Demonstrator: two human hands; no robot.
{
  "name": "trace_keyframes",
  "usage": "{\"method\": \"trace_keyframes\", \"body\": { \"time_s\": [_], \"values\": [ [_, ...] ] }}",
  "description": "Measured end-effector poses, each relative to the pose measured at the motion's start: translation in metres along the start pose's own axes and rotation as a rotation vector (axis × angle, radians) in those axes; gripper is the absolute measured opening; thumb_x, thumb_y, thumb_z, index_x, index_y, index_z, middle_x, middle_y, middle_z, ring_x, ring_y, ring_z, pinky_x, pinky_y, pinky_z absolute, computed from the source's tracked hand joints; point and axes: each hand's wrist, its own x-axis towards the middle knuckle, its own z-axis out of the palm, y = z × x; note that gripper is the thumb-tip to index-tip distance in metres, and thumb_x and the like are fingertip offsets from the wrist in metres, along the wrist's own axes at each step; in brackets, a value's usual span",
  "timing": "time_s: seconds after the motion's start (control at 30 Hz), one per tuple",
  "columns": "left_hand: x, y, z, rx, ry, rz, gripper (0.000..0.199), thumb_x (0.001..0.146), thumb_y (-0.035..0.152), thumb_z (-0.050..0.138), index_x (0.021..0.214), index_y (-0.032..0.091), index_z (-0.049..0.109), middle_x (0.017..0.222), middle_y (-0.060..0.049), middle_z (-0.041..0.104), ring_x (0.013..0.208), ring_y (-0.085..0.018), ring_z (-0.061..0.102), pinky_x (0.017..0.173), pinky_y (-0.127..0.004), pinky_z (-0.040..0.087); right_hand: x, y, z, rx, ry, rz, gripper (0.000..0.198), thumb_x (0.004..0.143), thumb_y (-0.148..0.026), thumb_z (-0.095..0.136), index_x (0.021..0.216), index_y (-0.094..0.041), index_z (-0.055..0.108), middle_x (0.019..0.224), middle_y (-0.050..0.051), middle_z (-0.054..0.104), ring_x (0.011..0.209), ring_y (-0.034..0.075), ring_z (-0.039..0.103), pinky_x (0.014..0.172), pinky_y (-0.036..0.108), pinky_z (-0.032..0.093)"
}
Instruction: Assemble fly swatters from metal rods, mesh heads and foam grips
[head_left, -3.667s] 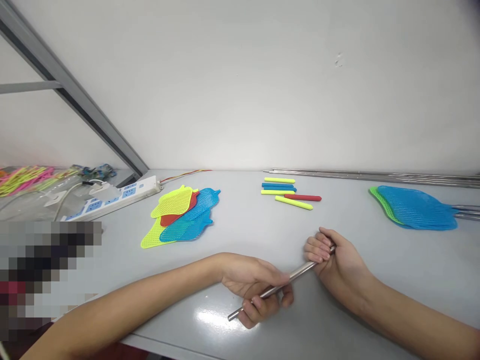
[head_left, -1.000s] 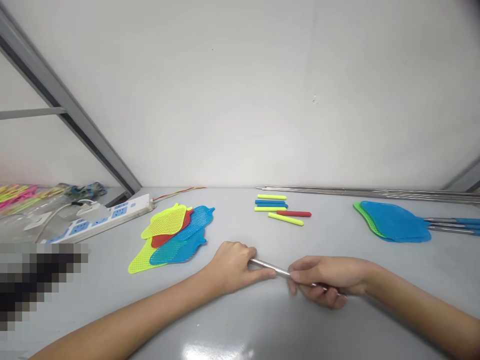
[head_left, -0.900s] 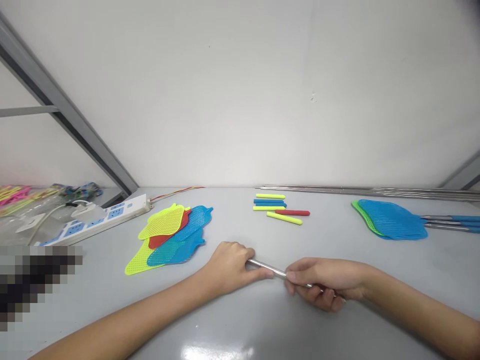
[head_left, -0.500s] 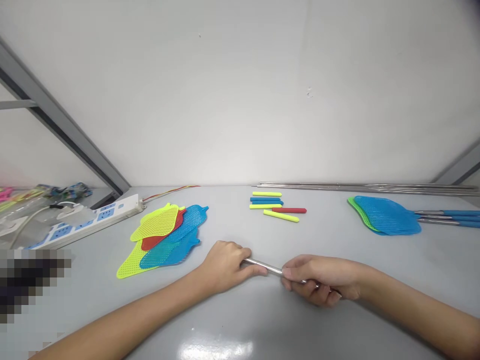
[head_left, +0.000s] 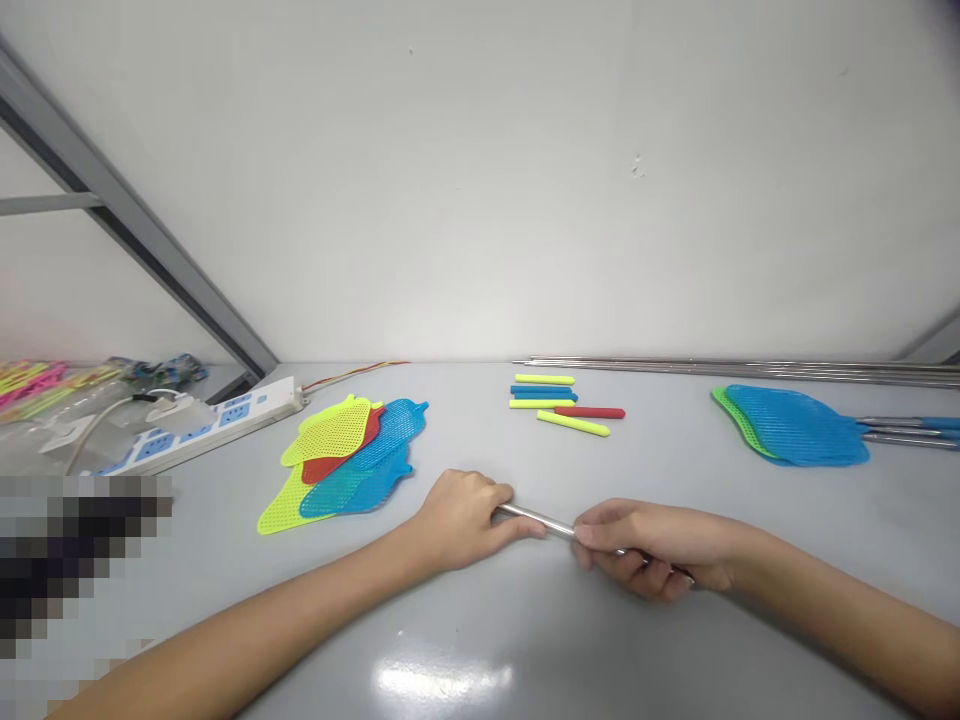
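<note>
A short silver metal rod point(head_left: 559, 526) spans the gap between my two hands, slanting down to the right. My left hand point(head_left: 466, 515) is closed around its left end, with thumb and forefinger along it. My right hand point(head_left: 645, 548) grips the other part, and the rod's thin end shows below the fingers. Up and to the left of my left hand lie several loose fly swatter heads point(head_left: 341, 440) in yellow, red and blue, overlapping. Beyond the hands are several plastic handle sleeves point(head_left: 574, 424) in yellow, blue and red.
Fly swatters with blue heads point(head_left: 806, 425) and metal shafts lie at the right, a green head under them. Long thin metal rods point(head_left: 735, 368) lie along the wall. A white power strip point(head_left: 225, 424) with plugs stands at the left, near a grey frame post point(head_left: 150, 225).
The view has shifted slightly, so the things on the table sit a little higher and further right. Both hands keep their hold on the rod, with little change between them.
</note>
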Motion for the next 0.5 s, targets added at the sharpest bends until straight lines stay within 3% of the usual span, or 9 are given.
{"method": "trace_keyframes", "body": {
  "time_s": [0.5],
  "values": [
    [-0.0013, 0.0053, -0.0022, -0.002, -0.012, -0.016, 0.064, 0.076, 0.064, 0.018, 0.062, 0.016, 0.057, 0.053, -0.005, 0.059, 0.052, -0.016, 0.054, 0.045, -0.024, 0.021, 0.0002, 0.0021, 0.0002, 0.006, 0.024, -0.004, 0.022, 0.079, -0.038, 0.044, 0.077, -0.017, 0.049, 0.052, -0.008, 0.025, 0.035, 0.002, 0.013, 0.029, 0.013, 0.008]
  ]
}}
